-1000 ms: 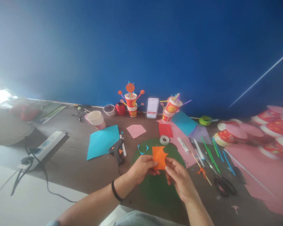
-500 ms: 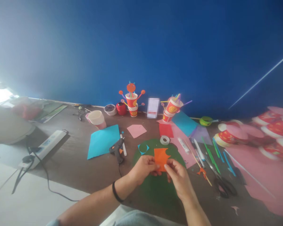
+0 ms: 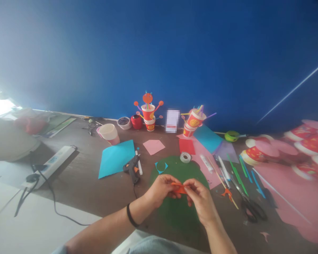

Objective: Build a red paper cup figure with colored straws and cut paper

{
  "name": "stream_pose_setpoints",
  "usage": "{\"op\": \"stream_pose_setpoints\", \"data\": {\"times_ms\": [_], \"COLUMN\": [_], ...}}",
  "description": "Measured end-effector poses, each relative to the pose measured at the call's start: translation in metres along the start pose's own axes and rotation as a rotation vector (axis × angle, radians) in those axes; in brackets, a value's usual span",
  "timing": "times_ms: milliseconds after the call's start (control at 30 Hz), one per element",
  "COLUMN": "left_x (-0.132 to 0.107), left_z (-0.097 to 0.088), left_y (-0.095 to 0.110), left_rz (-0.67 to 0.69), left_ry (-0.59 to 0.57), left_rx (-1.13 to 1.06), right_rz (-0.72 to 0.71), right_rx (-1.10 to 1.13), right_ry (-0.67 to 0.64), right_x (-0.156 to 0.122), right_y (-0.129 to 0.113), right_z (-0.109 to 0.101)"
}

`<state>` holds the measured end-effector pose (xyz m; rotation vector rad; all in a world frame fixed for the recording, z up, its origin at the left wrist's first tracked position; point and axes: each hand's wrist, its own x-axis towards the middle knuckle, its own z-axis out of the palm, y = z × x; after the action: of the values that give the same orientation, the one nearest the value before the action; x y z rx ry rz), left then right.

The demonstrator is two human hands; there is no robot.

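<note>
Both of my hands pinch a small piece of orange paper (image 3: pixel 179 187) above a large dark green paper sheet (image 3: pixel 175 211) on the brown table. My left hand (image 3: pixel 160 188), with a black band on its wrist, grips the paper's left side. On the right side, my right hand (image 3: pixel 200 199) holds it with closed fingers. The orange piece is folded or tipped flat, so only a thin strip shows between my fingertips.
A black glue gun (image 3: pixel 131 166) and a blue sheet (image 3: pixel 116 157) lie to the left. A tape roll (image 3: pixel 185 157), pens, green sticks and scissors (image 3: pixel 250 206) lie to the right. Decorated paper cups (image 3: pixel 148 118) stand by the blue wall. A power strip (image 3: pixel 53 164) is at far left.
The orange paper stood upright as a flat square before; now it is folded or tipped down to a thin strip between my fingers. My hands stayed in place.
</note>
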<state>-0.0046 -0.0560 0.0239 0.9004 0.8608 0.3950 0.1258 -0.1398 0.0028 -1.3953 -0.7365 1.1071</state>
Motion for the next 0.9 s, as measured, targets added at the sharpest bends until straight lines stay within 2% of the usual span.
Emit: {"op": "stream_pose_setpoints", "data": {"times_ms": [233,433,600,700,900], "left_x": [-0.0011,-0.0027,-0.0015,-0.0009,-0.0014], "left_z": [-0.0008,-0.0012,-0.0008,0.0,-0.0014], "left_y": [-0.0001,0.0026,0.0008,-0.0006,-0.0019], "left_rz": [0.031,0.022,0.021,0.022,0.038], "left_ry": [0.0,-0.043,0.01,0.028,-0.021], "left_rx": [0.051,0.084,0.011,-0.033,-0.041], "right_rz": [-0.005,0.046,0.057,0.034,-0.046], "right_rx": [-0.003,0.05,0.03,-0.036,-0.087], "right_ry": [-0.044,0.003,0.01,0.026,0.008], "right_x": [-0.0023,-0.0023,-0.0034,-0.0019,-0.0022], "right_y": [-0.0002,0.0004,-0.0019,0.0006,-0.0009], "right_z": [-0.0022,-0.0003,0.0013,0.0024,0.0026]}}
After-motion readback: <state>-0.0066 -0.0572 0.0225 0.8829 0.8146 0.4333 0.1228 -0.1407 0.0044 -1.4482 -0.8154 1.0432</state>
